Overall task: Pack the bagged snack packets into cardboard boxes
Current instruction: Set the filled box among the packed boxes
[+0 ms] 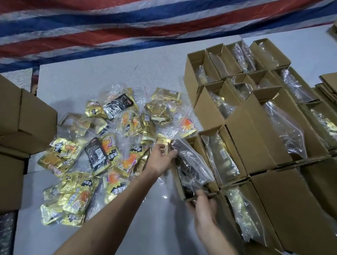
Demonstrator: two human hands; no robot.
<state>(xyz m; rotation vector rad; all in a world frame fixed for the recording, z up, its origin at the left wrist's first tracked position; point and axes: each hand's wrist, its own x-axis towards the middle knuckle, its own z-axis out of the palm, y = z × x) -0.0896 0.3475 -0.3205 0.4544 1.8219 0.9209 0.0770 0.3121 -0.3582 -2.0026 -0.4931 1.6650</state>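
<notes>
From my remote station I note the open box [178, 179] at the near left of the filled boxes [244, 122] on the grey table [107, 70]. One clear bag of packets [194, 167] lies inside it. The left hand [160, 158] grips the box's far end; blur leaves me unsure whether the bag is also pinched. The right hand [204, 211] curls round the near end flap. The loose pile of bags [108, 148] lies just left of the box, under the left forearm.
</notes>
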